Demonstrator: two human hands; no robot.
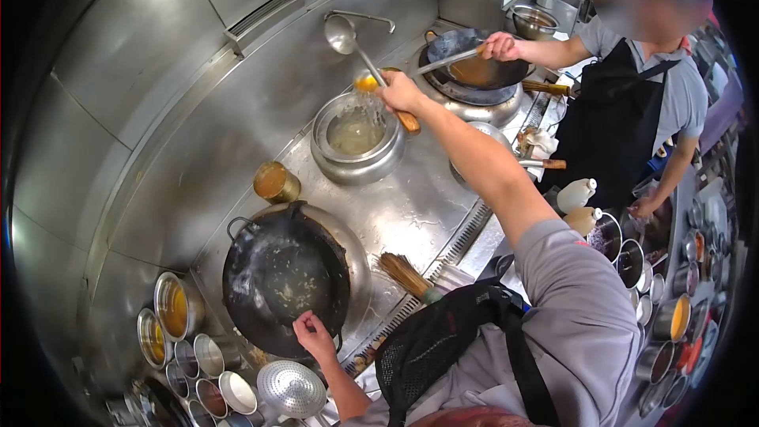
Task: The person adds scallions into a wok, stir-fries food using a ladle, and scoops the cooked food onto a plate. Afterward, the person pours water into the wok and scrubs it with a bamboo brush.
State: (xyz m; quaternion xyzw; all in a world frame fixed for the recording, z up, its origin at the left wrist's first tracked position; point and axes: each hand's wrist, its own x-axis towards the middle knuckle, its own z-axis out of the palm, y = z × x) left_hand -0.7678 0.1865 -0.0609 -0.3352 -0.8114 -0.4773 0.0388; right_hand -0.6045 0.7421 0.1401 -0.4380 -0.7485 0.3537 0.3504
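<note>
My right hand (402, 93) is closed around the shaft of a metal ladle (340, 34), above the wooden end of its handle. The ladle's bowl points up toward the back wall. Just under this hand shows something yellow-orange (365, 83) that I cannot make out. Below it sits a round metal pot (356, 160) with cloudy liquid inside. My left hand (315, 336), fingers curled in and nothing visible in them, is over the near rim of a black wok (253, 281). Small pale bits lie in the wok's bottom. Whether this hand touches the rim is unclear.
A co-worker's hand (500, 47) holds a wooden-handled tool over another wok (474, 71). A tin (277, 182), a bamboo brush (405, 273) and a perforated skimmer (291, 389) surround my wok. Several seasoning pots (237, 392) stand lower left; bottles (581, 221) and containers stand at right.
</note>
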